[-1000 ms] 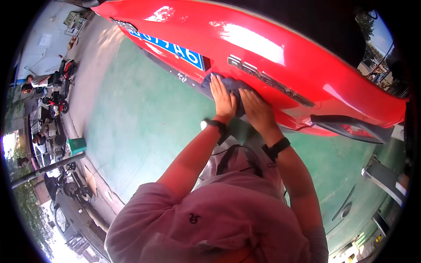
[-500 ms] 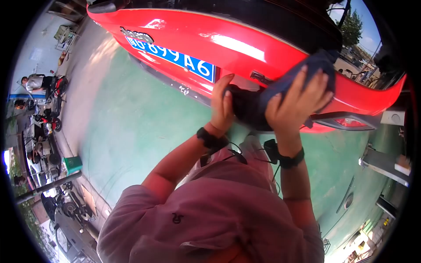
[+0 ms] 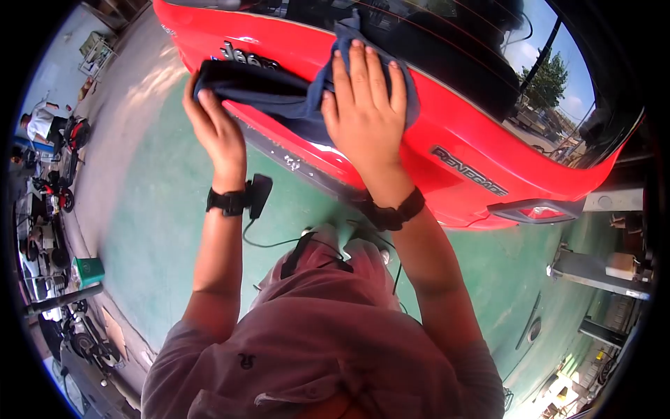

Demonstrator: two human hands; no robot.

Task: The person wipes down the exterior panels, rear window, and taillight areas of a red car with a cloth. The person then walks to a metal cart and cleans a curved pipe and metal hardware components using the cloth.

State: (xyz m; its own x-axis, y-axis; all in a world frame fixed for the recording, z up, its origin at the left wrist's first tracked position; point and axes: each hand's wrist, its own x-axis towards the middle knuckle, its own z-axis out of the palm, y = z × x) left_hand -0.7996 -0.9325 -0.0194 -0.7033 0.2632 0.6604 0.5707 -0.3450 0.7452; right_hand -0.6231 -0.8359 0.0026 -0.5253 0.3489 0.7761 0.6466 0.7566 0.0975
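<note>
A dark blue cloth [image 3: 300, 115] is draped across the rear of a red car [image 3: 447, 126], covering the number plate area below the Jeep badge [image 3: 248, 56]. My left hand [image 3: 218, 136] grips the cloth's left end, with the thumb showing at its edge and some fingers hidden. On the cloth's right part, my right hand [image 3: 370, 105] lies flat with fingers spread, pressing it against the tailgate just under the rear window. A corner of the cloth sticks up above that hand. Both wrists wear black straps, and a small black device [image 3: 259, 195] sits by the left one.
The Renegade lettering [image 3: 469, 171] and a tail light [image 3: 537, 211] are to the right. A black cable [image 3: 272, 244] hangs from the left wrist device. Motorbikes and a person [image 3: 42, 126] are at far left, near a green bin [image 3: 87, 271]. A metal lift arm [image 3: 593, 272] stands at right.
Both hands and the cloth have moved left along the car's rear, from beside the Renegade lettering to over the number plate. The lettering is now uncovered.
</note>
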